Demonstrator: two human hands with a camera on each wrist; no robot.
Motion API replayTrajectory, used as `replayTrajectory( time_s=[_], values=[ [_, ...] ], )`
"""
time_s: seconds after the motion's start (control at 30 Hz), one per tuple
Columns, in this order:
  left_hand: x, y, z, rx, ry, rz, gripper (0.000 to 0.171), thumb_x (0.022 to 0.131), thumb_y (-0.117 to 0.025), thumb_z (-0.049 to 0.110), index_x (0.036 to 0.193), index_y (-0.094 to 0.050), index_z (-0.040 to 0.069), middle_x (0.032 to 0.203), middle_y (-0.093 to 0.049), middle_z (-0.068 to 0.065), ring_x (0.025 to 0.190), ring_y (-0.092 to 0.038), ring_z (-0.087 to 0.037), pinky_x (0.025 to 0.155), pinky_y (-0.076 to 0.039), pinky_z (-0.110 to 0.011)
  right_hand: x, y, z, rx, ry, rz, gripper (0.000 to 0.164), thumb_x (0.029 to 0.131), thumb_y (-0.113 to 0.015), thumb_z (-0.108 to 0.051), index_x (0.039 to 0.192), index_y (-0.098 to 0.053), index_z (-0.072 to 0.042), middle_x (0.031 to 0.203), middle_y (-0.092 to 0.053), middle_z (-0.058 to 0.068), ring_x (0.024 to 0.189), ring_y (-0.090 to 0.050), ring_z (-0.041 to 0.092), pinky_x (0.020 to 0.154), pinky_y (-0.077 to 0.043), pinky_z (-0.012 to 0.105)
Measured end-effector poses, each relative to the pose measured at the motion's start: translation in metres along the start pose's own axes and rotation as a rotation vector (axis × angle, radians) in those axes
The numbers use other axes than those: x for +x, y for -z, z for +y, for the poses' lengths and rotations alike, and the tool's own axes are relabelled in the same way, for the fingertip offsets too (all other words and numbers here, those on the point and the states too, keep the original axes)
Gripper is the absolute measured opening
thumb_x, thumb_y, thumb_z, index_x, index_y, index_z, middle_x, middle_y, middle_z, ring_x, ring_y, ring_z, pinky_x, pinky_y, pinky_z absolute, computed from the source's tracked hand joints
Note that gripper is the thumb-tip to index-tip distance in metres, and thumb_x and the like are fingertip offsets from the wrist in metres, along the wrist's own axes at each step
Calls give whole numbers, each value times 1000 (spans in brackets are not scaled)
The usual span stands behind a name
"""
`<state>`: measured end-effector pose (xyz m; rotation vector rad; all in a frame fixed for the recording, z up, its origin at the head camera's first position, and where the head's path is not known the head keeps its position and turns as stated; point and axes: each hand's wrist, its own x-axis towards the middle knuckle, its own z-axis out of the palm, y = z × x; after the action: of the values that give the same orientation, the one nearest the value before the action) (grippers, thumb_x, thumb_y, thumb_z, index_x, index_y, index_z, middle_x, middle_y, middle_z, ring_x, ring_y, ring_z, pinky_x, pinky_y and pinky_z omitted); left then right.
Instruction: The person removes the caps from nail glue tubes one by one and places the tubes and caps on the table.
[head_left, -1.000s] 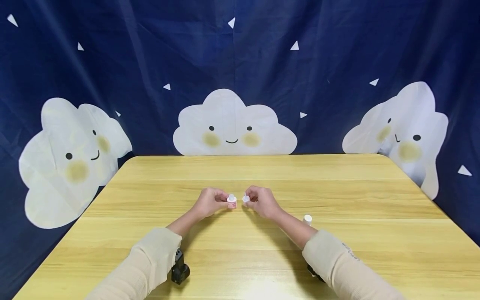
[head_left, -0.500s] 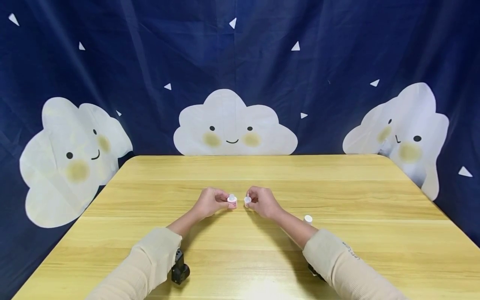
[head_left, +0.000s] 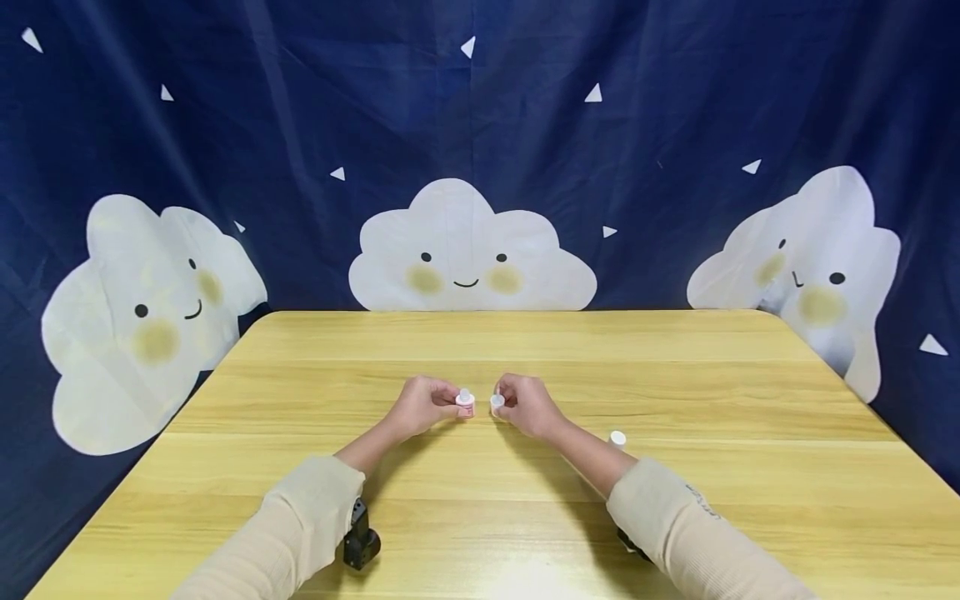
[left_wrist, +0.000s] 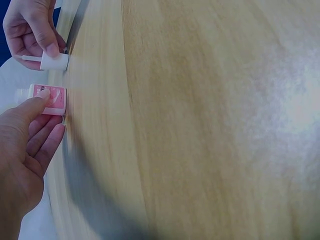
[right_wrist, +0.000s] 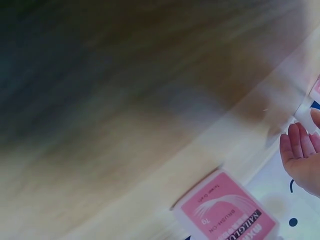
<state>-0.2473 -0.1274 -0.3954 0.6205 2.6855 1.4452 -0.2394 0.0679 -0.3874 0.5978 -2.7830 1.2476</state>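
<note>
My left hand (head_left: 422, 406) pinches a small pink-labelled nail glue bottle (left_wrist: 50, 99) between thumb and fingers. The bottle stands upright near the middle of the table, its clear neck uncapped. Just to its right, my right hand (head_left: 529, 406) pinches the white brush cap (left_wrist: 54, 61). That cap sits top-down close over the tabletop, with its thin brush stem (left_wrist: 31, 58) pointing up. A narrow gap separates bottle and cap. Beside my right forearm stands a second nail glue bottle (right_wrist: 225, 210), its white cap (head_left: 617, 438) on; the forearm partly hides it in the head view.
The wooden table (head_left: 480, 492) stretches around both hands. A dark blue curtain (head_left: 480, 100) with printed clouds hangs behind its far edge. A black wrist camera (head_left: 362, 537) hangs under the left sleeve.
My right hand has shifted the brush cap slightly right and down toward the table. The left hand and its bottle have stayed in place.
</note>
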Motion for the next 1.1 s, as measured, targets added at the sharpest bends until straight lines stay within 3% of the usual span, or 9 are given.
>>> replayTrajectory(
  time_s=[0.27, 0.5, 0.77, 1.1],
  values=[
    [2, -3, -2, -4, -1, 2, 21, 75, -75, 4, 91, -69, -7, 86, -71, -19, 77, -70, -23, 69, -56, -22, -3, 4, 2, 18, 28, -15, 15, 74, -69, 9, 87, -61, 4, 76, -67, 13, 68, -61, 14, 60, -52, 19],
    [-2, -4, -1, -28, -80, 51, 19, 74, -77, 6, 86, -70, -7, 79, -72, -14, 70, -68, -12, 65, -56, -20, -3, 10, 1, -1, 16, -47, 26, 74, -70, 8, 98, -61, 9, 79, -68, 16, 70, -64, 18, 62, -54, 22],
    [-1, -7, -3, -10, -25, 37, 23, 74, -76, 7, 91, -69, -7, 85, -71, -19, 76, -70, -22, 68, -56, -21, -1, 25, -2, -106, 51, -53, 30, 74, -72, 3, 102, -63, 9, 85, -68, 18, 80, -65, 26, 73, -55, 31],
    [-3, 4, 5, 24, -4, 20, 36, 75, -78, 16, 102, -67, -5, 95, -71, -17, 85, -69, -24, 75, -56, -27, -3, 51, -5, -166, 106, -81, 28, 79, -70, -2, 103, -63, 10, 94, -68, 22, 86, -63, 29, 79, -54, 36]
  ],
)
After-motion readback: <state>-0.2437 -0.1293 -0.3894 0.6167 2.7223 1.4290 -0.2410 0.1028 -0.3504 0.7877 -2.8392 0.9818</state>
